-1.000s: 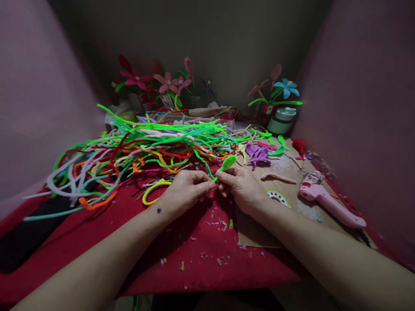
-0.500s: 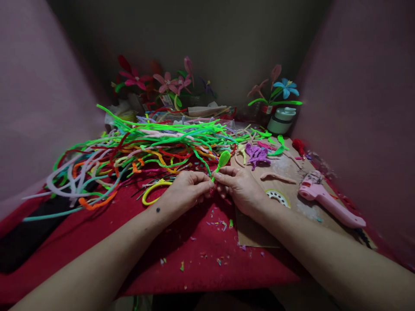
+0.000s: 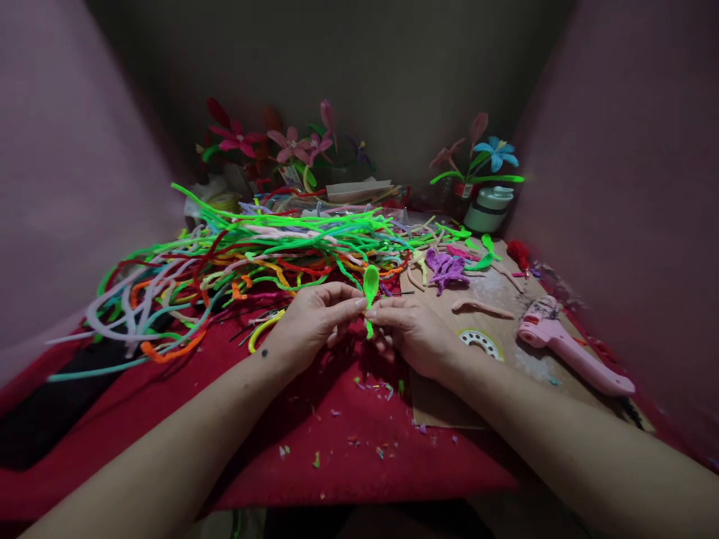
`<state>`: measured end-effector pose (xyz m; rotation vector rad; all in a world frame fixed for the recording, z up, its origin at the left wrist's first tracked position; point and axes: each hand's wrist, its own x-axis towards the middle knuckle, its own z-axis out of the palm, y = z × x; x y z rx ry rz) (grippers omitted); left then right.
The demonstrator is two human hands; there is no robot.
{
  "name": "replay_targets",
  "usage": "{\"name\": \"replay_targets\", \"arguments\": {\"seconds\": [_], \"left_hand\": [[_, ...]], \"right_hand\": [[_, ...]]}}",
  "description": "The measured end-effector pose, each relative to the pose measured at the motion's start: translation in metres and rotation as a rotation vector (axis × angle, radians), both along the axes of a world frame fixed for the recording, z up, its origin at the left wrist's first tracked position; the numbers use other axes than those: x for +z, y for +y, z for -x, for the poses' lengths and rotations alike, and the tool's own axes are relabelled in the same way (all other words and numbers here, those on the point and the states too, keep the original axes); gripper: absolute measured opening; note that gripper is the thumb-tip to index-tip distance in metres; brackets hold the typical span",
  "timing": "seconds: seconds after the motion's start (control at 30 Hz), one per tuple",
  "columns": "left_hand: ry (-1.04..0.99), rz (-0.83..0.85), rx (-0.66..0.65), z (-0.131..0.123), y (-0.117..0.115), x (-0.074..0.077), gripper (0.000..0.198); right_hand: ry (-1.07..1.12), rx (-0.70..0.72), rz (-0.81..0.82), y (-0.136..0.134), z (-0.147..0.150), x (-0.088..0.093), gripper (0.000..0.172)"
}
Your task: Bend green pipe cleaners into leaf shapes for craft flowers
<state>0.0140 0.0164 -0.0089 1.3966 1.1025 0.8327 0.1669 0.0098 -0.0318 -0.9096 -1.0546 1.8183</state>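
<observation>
Both hands meet over the red cloth [image 3: 348, 442] and pinch a small bright green pipe-cleaner leaf [image 3: 370, 283]. My left hand [image 3: 313, 318] grips its stem from the left with thumb and fingers closed. My right hand [image 3: 413, 333] pinches the same stem from the right. The leaf's looped blade stands upright above the fingertips and a short green stem end pokes out below them. Just beyond the hands lies a big pile of coloured pipe cleaners [image 3: 247, 254].
A pink glue gun [image 3: 567, 344] lies on brown cardboard [image 3: 449, 404] at the right. Purple petal pieces [image 3: 445, 268], green leaves and a pale cup [image 3: 487, 208] sit behind it. Finished pipe-cleaner flowers [image 3: 292, 142] stand along the back wall. Small clippings dot the cloth.
The green leaf has swung from leaning right to standing upright, and it has shifted a little left. Both hands have moved slightly up and left with it.
</observation>
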Motion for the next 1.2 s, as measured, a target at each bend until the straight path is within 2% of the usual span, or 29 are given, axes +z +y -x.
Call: {"name": "replay_targets", "arguments": {"seconds": [0.13,0.53,0.77,0.97,1.2], "left_hand": [[-0.021,0.06,-0.034,0.001,0.0,-0.005,0.024],[-0.194,0.093,0.087,-0.003,0.001,-0.011,0.027],[-0.272,0.081,0.127,-0.002,0.004,-0.013,0.018],[-0.238,0.05,0.143,-0.005,0.003,-0.012,0.02],[-0.246,0.048,0.175,-0.005,0.002,-0.012,0.022]], "right_hand": [[-0.069,0.044,-0.019,-0.002,0.002,0.001,0.016],[-0.102,0.154,-0.016,-0.003,0.002,-0.003,0.019],[-0.101,0.204,0.037,-0.005,0.002,0.002,0.023],[-0.097,0.183,0.088,-0.005,0.004,0.001,0.024],[-0.108,0.154,0.077,-0.007,0.007,0.0,0.024]]}}
